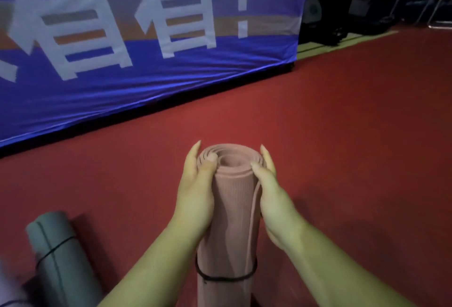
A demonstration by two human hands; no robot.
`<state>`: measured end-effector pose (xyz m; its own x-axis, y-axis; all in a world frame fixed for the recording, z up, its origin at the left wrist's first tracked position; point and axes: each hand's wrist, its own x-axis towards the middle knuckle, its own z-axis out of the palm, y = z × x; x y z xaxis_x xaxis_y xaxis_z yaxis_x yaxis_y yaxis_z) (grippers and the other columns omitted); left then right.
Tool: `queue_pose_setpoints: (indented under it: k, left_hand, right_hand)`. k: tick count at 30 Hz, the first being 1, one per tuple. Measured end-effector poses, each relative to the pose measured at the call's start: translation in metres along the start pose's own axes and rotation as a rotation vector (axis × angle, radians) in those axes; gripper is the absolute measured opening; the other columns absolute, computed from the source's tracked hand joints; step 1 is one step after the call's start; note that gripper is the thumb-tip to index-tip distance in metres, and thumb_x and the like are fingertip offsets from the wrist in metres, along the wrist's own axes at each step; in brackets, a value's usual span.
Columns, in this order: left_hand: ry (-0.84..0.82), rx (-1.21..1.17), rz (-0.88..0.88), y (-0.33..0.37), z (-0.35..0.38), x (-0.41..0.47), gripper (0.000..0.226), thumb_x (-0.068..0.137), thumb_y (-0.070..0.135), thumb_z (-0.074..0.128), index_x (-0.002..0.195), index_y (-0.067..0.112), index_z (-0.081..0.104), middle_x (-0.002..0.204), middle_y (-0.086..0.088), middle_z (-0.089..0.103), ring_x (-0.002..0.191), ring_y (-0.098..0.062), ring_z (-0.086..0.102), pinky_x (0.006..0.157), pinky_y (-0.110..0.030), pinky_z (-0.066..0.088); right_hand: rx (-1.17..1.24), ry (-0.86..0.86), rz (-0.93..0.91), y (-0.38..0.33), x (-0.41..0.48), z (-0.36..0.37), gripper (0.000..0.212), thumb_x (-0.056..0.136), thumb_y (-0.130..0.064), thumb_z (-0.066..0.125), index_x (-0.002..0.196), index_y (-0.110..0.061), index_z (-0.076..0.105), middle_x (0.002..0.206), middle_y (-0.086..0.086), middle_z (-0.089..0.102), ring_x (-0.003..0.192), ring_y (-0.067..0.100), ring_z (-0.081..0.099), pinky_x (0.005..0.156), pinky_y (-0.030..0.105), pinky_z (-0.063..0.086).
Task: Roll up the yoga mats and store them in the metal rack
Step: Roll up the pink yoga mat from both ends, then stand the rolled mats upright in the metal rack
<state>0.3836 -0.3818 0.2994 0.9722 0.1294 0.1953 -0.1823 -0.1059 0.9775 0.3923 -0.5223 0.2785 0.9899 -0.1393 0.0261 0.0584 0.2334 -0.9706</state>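
In the head view, the person is holding a rolled pink yoga mat (232, 208) in the near middle of the frame, its spiral end turned up toward the camera. The left hand (195, 191) is gripping the roll from the left and the right hand (271, 196) from the right. Both are curling round the top of the roll, with the thumbs (208, 162) pressing on the rim of the spiral. A black elastic band (227, 278) is circling the roll lower down, near the bottom edge of the frame. Whether the bottom end is resting on the red floor (342, 135) is cut off from sight.

A grey rolled mat (61, 253), also banded, is lying on the floor at near left, well apart from the pink one. A blue banner (146, 74) with white characters is standing along the far left. No metal rack is showing clearly; the dark shapes at far right are too dim to name.

The step in hand seems to be squaring the layers of the spiral. To do it well, the thumbs should be pushing any proud layers flush while the fingers are squeezing evenly, so the coil is not telescoping. A second band near the top would probably be helping before carrying it off.
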Motion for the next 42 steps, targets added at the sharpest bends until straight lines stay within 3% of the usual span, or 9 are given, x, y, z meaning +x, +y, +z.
queue_pose_setpoints:
  k: [2, 4, 6, 13, 19, 25, 29, 34, 42]
  left_hand:
    - [-0.09, -0.009, -0.05, 0.033, 0.022, -0.009, 0.063, 0.087, 0.048, 0.052, 0.148, 0.033, 0.045, 0.137, 0.017, 0.058, 0.121, 0.012, 0.053, 0.1, -0.008, 0.041]
    - [-0.185, 0.005, -0.044, 0.081, 0.047, -0.012, 0.061, 0.088, 0.048, 0.054, 0.147, 0.033, 0.044, 0.139, 0.018, 0.056, 0.125, 0.009, 0.052, 0.099, -0.006, 0.04]
    - [-0.293, 0.019, -0.017, 0.144, 0.078, -0.008, 0.061, 0.088, 0.055, 0.055, 0.145, 0.037, 0.043, 0.142, 0.02, 0.053, 0.13, 0.007, 0.049, 0.103, -0.009, 0.037]
    - [-0.67, 0.003, 0.022, 0.381, 0.231, 0.003, 0.058, 0.084, 0.054, 0.053, 0.141, 0.042, 0.042, 0.148, 0.013, 0.051, 0.137, -0.003, 0.046, 0.119, -0.039, 0.034]
    - [-0.913, -0.048, 0.16, 0.526, 0.379, -0.029, 0.063, 0.086, 0.054, 0.05, 0.146, 0.04, 0.038, 0.154, 0.011, 0.043, 0.142, -0.001, 0.037, 0.122, -0.041, 0.028]
    - [-1.105, -0.194, 0.297, 0.612, 0.493, -0.082, 0.063, 0.09, 0.051, 0.054, 0.149, 0.033, 0.038, 0.153, 0.009, 0.045, 0.143, -0.008, 0.04, 0.12, -0.047, 0.031]
    - [-1.199, -0.325, 0.326, 0.656, 0.537, -0.119, 0.063, 0.087, 0.044, 0.054, 0.146, 0.026, 0.041, 0.149, 0.007, 0.049, 0.14, -0.009, 0.044, 0.118, -0.038, 0.034]
    - [-1.338, -0.494, 0.231, 0.69, 0.554, -0.162, 0.055, 0.089, 0.019, 0.05, 0.143, 0.018, 0.043, 0.137, 0.014, 0.055, 0.127, 0.005, 0.051, 0.102, -0.012, 0.038]
    - [-1.429, -0.586, 0.088, 0.705, 0.55, -0.212, 0.048, 0.088, 0.021, 0.05, 0.136, 0.019, 0.05, 0.129, 0.012, 0.061, 0.118, 0.005, 0.058, 0.097, -0.01, 0.04]
  right_hand:
    - [0.019, 0.04, 0.115, -0.037, -0.021, -0.018, 0.053, 0.104, -0.008, 0.045, 0.153, -0.026, 0.034, 0.152, -0.001, 0.046, 0.105, -0.02, 0.056, 0.085, 0.004, 0.044]
    - [0.008, 0.081, 0.16, -0.092, -0.047, -0.042, 0.051, 0.097, -0.033, 0.052, 0.14, -0.056, 0.037, 0.149, -0.018, 0.049, 0.125, -0.012, 0.051, 0.113, 0.024, 0.039]
    - [-0.011, 0.121, 0.169, -0.165, -0.059, -0.067, 0.052, 0.088, -0.046, 0.05, 0.132, -0.069, 0.036, 0.149, -0.029, 0.046, 0.135, -0.008, 0.044, 0.121, 0.039, 0.031]
    - [-0.049, 0.396, 0.11, -0.422, -0.093, -0.179, 0.054, 0.088, -0.05, 0.055, 0.138, -0.059, 0.036, 0.146, -0.031, 0.048, 0.138, -0.002, 0.044, 0.12, 0.052, 0.033]
    - [-0.083, 0.578, -0.034, -0.572, -0.131, -0.298, 0.065, 0.077, -0.06, 0.059, 0.137, -0.062, 0.035, 0.141, -0.036, 0.049, 0.134, -0.007, 0.046, 0.119, 0.052, 0.034]
    - [-0.165, 0.755, -0.182, -0.664, -0.188, -0.387, 0.061, 0.078, -0.058, 0.057, 0.135, -0.067, 0.036, 0.146, -0.028, 0.049, 0.139, 0.001, 0.044, 0.121, 0.053, 0.031]
    - [-0.249, 0.893, -0.23, -0.708, -0.23, -0.415, 0.065, 0.079, -0.059, 0.058, 0.14, -0.064, 0.034, 0.149, -0.023, 0.048, 0.139, 0.005, 0.045, 0.12, 0.055, 0.03]
    - [-0.376, 1.027, -0.231, -0.742, -0.278, -0.418, 0.062, 0.086, -0.061, 0.054, 0.144, -0.06, 0.031, 0.149, -0.025, 0.048, 0.139, 0.004, 0.046, 0.118, 0.054, 0.034]
    - [-0.421, 1.165, -0.173, -0.754, -0.333, -0.404, 0.062, 0.083, -0.066, 0.054, 0.141, -0.063, 0.034, 0.143, -0.032, 0.051, 0.135, -0.002, 0.048, 0.118, 0.052, 0.035]
